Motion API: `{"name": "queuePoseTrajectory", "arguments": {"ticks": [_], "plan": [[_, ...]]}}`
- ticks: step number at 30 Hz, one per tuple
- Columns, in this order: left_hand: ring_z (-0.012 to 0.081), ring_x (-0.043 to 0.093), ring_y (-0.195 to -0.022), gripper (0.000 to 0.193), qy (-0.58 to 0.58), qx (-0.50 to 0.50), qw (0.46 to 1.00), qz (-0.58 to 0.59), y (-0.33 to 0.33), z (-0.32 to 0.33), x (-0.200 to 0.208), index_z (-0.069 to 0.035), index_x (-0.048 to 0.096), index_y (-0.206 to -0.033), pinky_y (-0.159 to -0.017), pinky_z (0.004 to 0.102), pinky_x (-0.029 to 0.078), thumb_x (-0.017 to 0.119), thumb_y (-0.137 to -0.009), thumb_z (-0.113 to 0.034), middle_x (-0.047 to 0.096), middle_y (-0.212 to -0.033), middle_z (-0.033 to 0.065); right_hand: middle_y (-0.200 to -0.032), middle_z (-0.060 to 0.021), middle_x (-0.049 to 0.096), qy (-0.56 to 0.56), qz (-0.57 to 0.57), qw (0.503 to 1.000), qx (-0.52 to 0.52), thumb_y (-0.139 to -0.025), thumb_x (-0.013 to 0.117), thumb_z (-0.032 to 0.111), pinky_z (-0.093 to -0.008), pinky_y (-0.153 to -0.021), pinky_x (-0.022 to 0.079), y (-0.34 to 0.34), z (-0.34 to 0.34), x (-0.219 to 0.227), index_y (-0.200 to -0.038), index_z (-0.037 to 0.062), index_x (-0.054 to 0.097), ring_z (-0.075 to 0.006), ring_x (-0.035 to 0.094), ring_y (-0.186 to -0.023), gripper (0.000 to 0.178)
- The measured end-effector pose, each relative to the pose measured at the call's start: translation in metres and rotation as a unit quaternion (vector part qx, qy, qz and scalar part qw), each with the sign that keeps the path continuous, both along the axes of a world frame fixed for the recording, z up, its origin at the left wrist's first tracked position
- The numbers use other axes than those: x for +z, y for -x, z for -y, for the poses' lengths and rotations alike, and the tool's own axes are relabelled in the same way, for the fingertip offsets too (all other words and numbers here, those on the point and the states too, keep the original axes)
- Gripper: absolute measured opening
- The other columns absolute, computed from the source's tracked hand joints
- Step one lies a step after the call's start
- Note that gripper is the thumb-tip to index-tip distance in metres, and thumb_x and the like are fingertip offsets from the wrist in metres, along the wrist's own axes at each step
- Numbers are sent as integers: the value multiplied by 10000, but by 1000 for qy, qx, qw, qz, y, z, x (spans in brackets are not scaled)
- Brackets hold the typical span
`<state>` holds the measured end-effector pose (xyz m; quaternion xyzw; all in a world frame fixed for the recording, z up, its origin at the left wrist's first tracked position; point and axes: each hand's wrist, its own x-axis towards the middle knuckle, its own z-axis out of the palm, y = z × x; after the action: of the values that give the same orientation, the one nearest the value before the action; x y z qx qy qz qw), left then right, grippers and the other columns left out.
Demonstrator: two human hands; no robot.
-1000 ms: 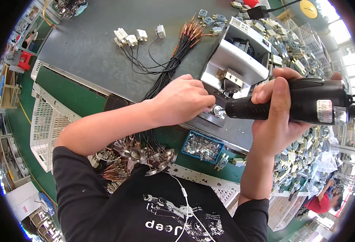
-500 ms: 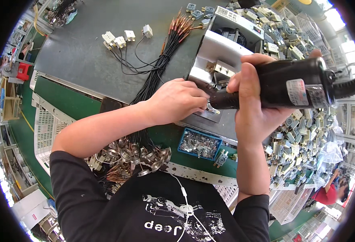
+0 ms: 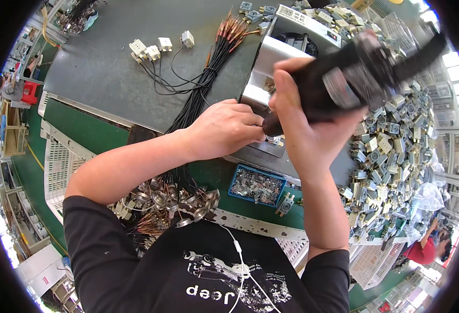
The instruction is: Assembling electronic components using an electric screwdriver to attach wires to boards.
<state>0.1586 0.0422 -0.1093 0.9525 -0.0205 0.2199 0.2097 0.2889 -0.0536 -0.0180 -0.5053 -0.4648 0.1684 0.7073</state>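
My right hand (image 3: 313,138) is wrapped round a black electric screwdriver (image 3: 313,83), blurred by motion, with its cable end up at the right. The driver's narrow end slants down to the front of a silver metal machine (image 3: 274,55), close beside my left hand's fingertips. My left hand (image 3: 225,129) is closed, fingers pressed together at the machine's front edge; what they grip is hidden. Behind its wrist runs a bundle of black cables (image 3: 216,68) with copper-coloured ends. Several white connector blocks (image 3: 151,52) on thin black wires lie to its left.
Below the machine, a blue tray (image 3: 231,190) holds small metal pieces, with a grey and white block (image 3: 285,204) beside it. A large heap of similar blocks (image 3: 381,156) fills the right side. Round metal parts (image 3: 159,198) hang with cables near my lap. White crates (image 3: 62,167) stand at the left.
My right hand has shifted left, and the screwdriver's cable end has swung up and left, making the tool steeper. My left hand has stayed nearly still.
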Motion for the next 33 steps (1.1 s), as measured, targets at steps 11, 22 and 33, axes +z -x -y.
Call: {"name": "queuePoseTrajectory", "arguments": {"ticks": [11, 22, 33], "plan": [[336, 676, -971, 297, 112, 70, 968, -214, -12, 4, 6, -55, 635, -1085, -835, 459, 538, 677, -923, -302, 691, -964, 124, -929, -101, 672, -36, 13, 998, 49, -848, 693, -117, -239, -608, 538, 7, 2, 2, -1600, 31, 44, -109, 632, -682, 1004], [349, 685, -944, 297, 100, 53, 971, -210, -11, 3, 12, -50, 647, -1064, -815, 467, 549, 671, -928, -312, 687, -956, 140, -943, -126, 688, -8, 150, 989, 15, -846, 684, -126, -217, -602, 526, -11, 1, -21, -1582, 23, 103, -102, 635, -678, 949], [247, 675, -873, 350, -41, 0, 990, -133, -8, 14, 17, -159, 671, -1196, -796, 389, 528, 718, -885, -312, 650, -1047, 43, -1016, -201, 689, -82, 69, 993, -45, -957, 647, 5, -278, -632, 540, -32, 35, 36, -1549, 39, 199, -148, 644, -640, 744]]}}
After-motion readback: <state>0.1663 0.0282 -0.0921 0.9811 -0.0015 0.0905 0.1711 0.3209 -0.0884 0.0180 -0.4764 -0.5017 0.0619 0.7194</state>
